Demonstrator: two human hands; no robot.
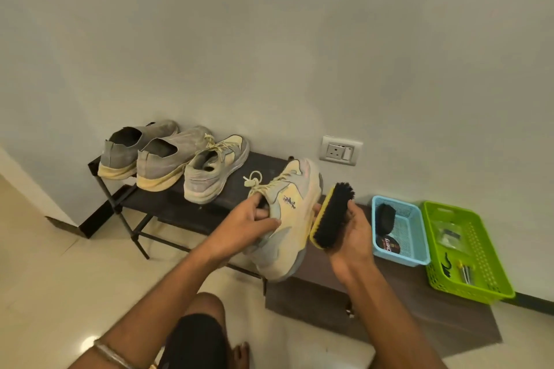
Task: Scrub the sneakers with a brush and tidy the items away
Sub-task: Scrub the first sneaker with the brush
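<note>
Three sneakers stand in a row on the rack (156, 203), against the wall: two slip-on sneakers (141, 152) at the left, a laced sneaker (214, 170) to their right. A fourth sneaker (287, 218) is held above the rack's right end, left hand (248, 227) at its collar. The brush (331, 215), in the right hand (353, 239), lies just right of this sneaker. Further right, on a low surface (404, 302), sit two baskets side by side: the nearer basket (398, 257) holds a second brush (386, 218) and a tin (389, 245); the outer basket (479, 278) holds small items. A wall socket (341, 151) lies behind.

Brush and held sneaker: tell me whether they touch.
Cannot tell. In the head view the brush in the right hand overlaps the edge of the held sneaker, showing neither gap nor contact.
</note>
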